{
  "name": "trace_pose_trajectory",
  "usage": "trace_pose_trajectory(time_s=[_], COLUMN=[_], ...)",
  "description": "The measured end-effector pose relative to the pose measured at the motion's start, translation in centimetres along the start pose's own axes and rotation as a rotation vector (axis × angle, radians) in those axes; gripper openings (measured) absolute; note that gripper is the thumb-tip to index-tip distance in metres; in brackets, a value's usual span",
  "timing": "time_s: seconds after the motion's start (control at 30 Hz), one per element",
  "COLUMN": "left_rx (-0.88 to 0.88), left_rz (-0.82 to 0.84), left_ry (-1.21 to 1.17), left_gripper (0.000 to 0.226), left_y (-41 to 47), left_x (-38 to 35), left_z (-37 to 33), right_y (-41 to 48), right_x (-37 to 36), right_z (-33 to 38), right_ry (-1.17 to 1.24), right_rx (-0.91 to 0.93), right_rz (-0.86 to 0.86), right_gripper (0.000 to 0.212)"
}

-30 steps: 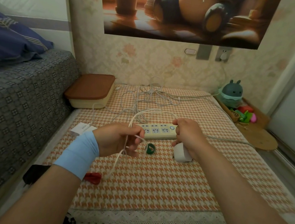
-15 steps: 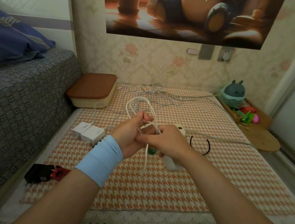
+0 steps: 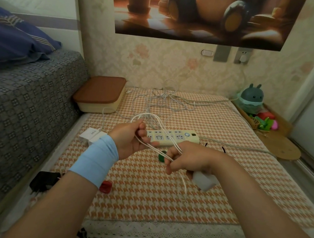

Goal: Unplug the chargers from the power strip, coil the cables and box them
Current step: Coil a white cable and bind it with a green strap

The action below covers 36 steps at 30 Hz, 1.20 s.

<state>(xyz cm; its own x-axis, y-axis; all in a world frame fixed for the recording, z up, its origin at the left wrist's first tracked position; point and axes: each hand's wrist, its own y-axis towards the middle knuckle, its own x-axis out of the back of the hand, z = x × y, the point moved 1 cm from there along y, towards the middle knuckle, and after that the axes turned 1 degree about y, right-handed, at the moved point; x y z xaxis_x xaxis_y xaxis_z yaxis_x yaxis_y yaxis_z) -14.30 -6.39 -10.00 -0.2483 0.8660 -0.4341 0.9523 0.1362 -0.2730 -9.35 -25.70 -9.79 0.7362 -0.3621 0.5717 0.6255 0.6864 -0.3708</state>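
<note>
My left hand point(image 3: 129, 140) grips loops of a thin white cable point(image 3: 153, 118) that arch above its fingers. My right hand point(image 3: 188, 159) pinches the same cable lower down, and a white charger point(image 3: 204, 181) shows under its palm. The loose cable end hangs below toward the mat. Behind the hands lies the cream power strip point(image 3: 177, 138), with no plug in its visible sockets. Two white chargers point(image 3: 90, 135) lie at the mat's left edge. A cream box with a brown lid point(image 3: 101, 93) stands closed at the back left.
A tangle of pale cables point(image 3: 164, 100) lies near the wall. A green tie point(image 3: 161, 158), a red tie point(image 3: 105, 186), a black charger point(image 3: 44, 182) and a black band point(image 3: 222, 148) lie on the mat. Sofa at left, toys and a wooden board at right.
The hands came together, then drew apart, with the right hand sliding down and right along the cable. The loops in the left hand have grown.
</note>
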Motion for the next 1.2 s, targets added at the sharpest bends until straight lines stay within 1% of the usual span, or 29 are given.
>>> trace_pose_trajectory(time_s=[0.07,0.1,0.17,0.2,0.23,0.3,0.33,0.37,0.47,0.5,0.53,0.57,0.63,0.67,0.73,0.77,0.8,0.83,0.9,0.93,0.97,1.0,1.1,1.13,1.17,1.2], left_rx=[0.000,-0.028,-0.142,-0.208,-0.275,-0.418,-0.474,-0.500,-0.474,-0.476,-0.494,-0.514,-0.512,-0.495,-0.461,-0.459,-0.470,-0.491,-0.505,-0.472,-0.407,-0.330,-0.116,-0.083,-0.071,-0.089], left_rz=[-0.034,-0.072,-0.170,-0.202,-0.227,-0.297,-0.323,-0.319,-0.235,-0.208,-0.177,-0.147,-0.117,-0.117,-0.113,-0.115,-0.122,-0.146,-0.223,-0.269,-0.307,-0.312,-0.239,-0.235,-0.249,-0.288], left_ry=[0.030,0.105,0.297,0.381,0.475,0.710,0.794,0.829,0.849,0.867,0.873,0.840,0.676,0.596,0.517,0.534,0.601,0.718,1.007,1.083,1.088,0.998,0.498,0.407,0.366,0.391], left_gripper=[0.041,0.039,0.036,0.034,0.031,0.022,0.018,0.015,0.007,0.008,0.016,0.024,0.034,0.035,0.027,0.019,0.012,0.010,0.025,0.035,0.043,0.048,0.051,0.051,0.050,0.047], left_y=[0.1,0.1,0.2,0.2,0.1,0.0,0.0,-0.1,-0.2,-0.3,-0.3,-0.3,-0.2,0.0,0.2,0.2,0.1,-0.1,0.0,0.3,0.6,0.8,1.5,1.5,1.5,1.3], left_x=[0.0,-0.1,-0.3,-0.4,-0.4,0.3,0.9,1.5,2.7,2.6,2.4,2.2,2.1,2.2,2.7,2.8,2.7,2.5,2.3,2.5,2.8,3.1,3.3,3.3,3.3,3.2], left_z=[-0.3,-0.5,-0.7,-0.9,-1.0,-1.5,-1.8,-2.0,-2.1,-2.0,-1.8,-1.7,-1.9,-2.0,-1.9,-1.8,-1.9,-1.9,-1.9,-1.9,-1.7,-1.5,-0.8,-0.9,-1.0,-1.4], right_y=[0.0,0.0,0.2,0.3,0.2,-0.4,-0.7,-0.9,-0.9,-0.9,-0.9,-0.8,-0.8,-0.8,-0.8,-0.7,-0.7,-0.6,-0.4,-0.5,-0.3,-0.1,0.0,-0.1,-0.1,-0.2], right_x=[0.2,0.4,0.4,0.3,0.3,0.6,1.0,1.4,2.1,2.1,2.0,1.9,1.8,1.8,1.9,1.9,1.9,1.8,1.6,1.5,1.4,1.4,1.0,0.8,0.5,0.1], right_z=[-0.2,-0.3,-0.7,-0.9,-1.1,-1.5,-1.6,-1.8,-2.1,-2.0,-1.9,-1.9,-1.7,-1.6,-1.5,-1.5,-1.5,-1.5,-1.6,-1.6,-1.9,-2.1,-2.2,-2.0,-1.7,-1.5], right_ry=[-0.083,-0.133,-0.224,-0.232,-0.191,0.005,0.083,0.111,0.061,0.047,0.036,0.032,0.053,0.054,0.018,-0.007,-0.023,-0.034,-0.083,-0.116,-0.148,-0.172,-0.193,-0.187,-0.172,-0.143], right_rx=[-0.043,-0.063,-0.069,-0.062,-0.056,-0.098,-0.122,-0.130,-0.126,-0.135,-0.146,-0.160,-0.198,-0.217,-0.244,-0.251,-0.254,-0.257,-0.254,-0.245,-0.229,-0.213,-0.182,-0.165,-0.143,-0.118], right_rz=[0.022,0.030,0.072,0.097,0.121,0.170,0.178,0.171,0.178,0.187,0.194,0.200,0.208,0.216,0.250,0.270,0.286,0.292,0.261,0.237,0.212,0.198,0.193,0.197,0.200,0.204], right_gripper=[0.005,0.006,0.009,0.014,0.021,0.038,0.043,0.042,0.025,0.020,0.018,0.019,0.024,0.025,0.023,0.020,0.017,0.017,0.022,0.025,0.027,0.029,0.038,0.040,0.040,0.040])
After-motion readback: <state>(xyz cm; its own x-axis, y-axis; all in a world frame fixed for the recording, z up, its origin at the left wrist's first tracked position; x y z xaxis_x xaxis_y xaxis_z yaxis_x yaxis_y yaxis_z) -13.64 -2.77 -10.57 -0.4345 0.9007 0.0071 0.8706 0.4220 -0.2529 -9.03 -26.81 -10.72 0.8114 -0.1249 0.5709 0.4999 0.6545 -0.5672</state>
